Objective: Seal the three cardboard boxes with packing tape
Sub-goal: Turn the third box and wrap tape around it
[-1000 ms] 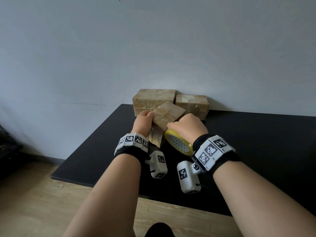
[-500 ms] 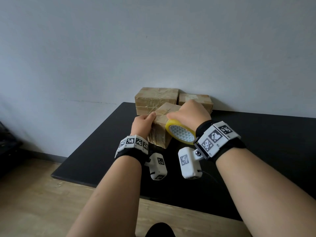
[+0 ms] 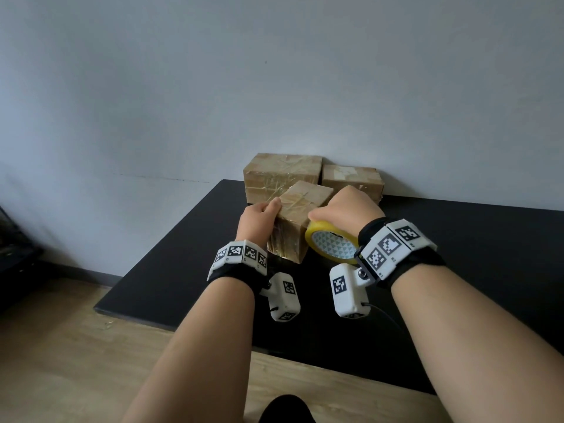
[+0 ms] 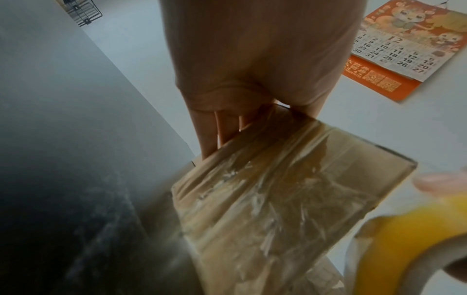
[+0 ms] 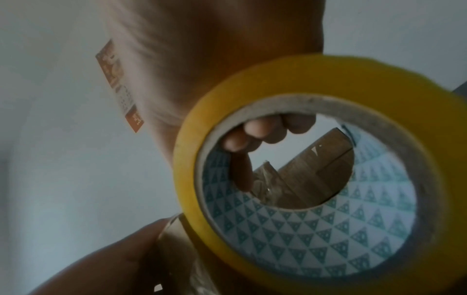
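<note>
A small cardboard box point(image 3: 297, 215), wrapped in shiny clear tape, stands tilted on the black table point(image 3: 457, 254). My left hand point(image 3: 258, 219) grips its left side, thumb on the top and fingers behind the far face point(image 4: 217, 129). My right hand point(image 3: 351, 209) holds a yellow roll of packing tape point(image 3: 331, 247) against the box's right side, with fingers hooked through the core point(image 5: 255, 131). Two more taped boxes stand against the wall behind: a bigger one point(image 3: 282, 175) and a lower one point(image 3: 352, 180). The box in my grip fills the left wrist view point(image 4: 265, 199).
The table's left corner point(image 3: 100, 306) and front edge lie close to my forearms, with wooden floor point(image 3: 61, 346) below. A grey wall point(image 3: 274, 87) backs the table. An orange wall calendar point(image 4: 404, 49) hangs higher up.
My right hand has carried the tape roll from the box's near side up and to its right side. The left hand keeps its grip and the box now stands more upright.
</note>
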{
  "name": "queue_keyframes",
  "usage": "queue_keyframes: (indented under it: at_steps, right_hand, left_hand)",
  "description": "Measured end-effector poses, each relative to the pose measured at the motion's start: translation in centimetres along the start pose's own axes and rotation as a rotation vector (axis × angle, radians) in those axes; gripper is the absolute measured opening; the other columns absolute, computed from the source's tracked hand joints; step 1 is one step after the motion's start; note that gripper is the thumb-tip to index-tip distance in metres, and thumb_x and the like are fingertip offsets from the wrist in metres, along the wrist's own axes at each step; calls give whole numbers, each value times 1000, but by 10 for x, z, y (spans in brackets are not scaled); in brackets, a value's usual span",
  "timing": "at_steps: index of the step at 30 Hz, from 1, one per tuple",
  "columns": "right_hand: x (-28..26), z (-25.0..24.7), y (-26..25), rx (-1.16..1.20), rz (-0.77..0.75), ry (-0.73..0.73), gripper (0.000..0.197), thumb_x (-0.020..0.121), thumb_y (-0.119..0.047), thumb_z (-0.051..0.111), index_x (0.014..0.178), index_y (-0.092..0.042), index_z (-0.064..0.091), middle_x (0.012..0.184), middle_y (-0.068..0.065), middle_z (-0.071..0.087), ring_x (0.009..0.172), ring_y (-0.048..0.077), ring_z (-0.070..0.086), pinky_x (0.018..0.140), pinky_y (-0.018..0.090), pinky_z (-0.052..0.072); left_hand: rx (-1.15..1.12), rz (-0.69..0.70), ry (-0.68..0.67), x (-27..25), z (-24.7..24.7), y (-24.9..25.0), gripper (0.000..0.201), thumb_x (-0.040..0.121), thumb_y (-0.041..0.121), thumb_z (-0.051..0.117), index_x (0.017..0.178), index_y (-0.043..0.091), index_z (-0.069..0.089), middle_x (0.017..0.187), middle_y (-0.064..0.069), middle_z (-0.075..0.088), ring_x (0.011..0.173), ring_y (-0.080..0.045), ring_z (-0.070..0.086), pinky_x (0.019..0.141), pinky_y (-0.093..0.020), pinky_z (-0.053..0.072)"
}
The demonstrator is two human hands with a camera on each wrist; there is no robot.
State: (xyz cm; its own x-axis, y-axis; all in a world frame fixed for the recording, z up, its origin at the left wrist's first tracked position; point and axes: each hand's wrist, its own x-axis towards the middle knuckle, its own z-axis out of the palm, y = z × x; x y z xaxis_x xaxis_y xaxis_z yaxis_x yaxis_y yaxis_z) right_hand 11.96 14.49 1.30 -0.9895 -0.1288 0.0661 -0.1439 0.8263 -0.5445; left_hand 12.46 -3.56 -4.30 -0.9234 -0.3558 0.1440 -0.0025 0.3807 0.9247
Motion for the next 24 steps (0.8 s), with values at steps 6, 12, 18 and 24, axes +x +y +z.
queue_keyframes:
  at_steps: [6, 12, 18, 24]
  right_hand:
    - [1, 4, 5, 24, 0, -21, 35, 72, -49, 72, 75, -15, 64, 76, 0, 66, 70, 18, 64, 56, 27, 41]
    - [-1, 6, 9, 71, -21, -27, 32, 78, -47, 71, 70, -17, 63, 73, 0, 65, 69, 17, 62, 55, 28, 41]
    - [1, 11, 12, 68, -14, -18, 37, 77, -49, 69, 67, -14, 61, 70, 1, 62, 68, 17, 61, 53, 28, 37]
    - [-2, 14, 13, 97, -28, -4, 41, 81, -45, 67, 63, -9, 62, 66, 3, 61, 68, 22, 62, 56, 31, 39]
  left_hand:
    - [-8, 6, -26, 0, -1, 2, 47, 93, 46, 51, 92, 2, 70, 81, -11, 64, 76, -23, 61, 85, -45, 53]
    - [-53, -78, -96, 2, -3, 7, 41, 91, 56, 51, 94, 18, 67, 93, -2, 68, 92, -21, 65, 93, -41, 51]
    - [-178, -118, -108, 0, 6, 11, 65, 57, 51, 82, 110, 15, 68, 98, 2, 72, 89, -14, 69, 85, -34, 56]
    - [-248, -72, 3, -3, 15, 10, 38, 71, 34, 79, 102, 16, 68, 92, 4, 70, 85, -12, 66, 71, -26, 52]
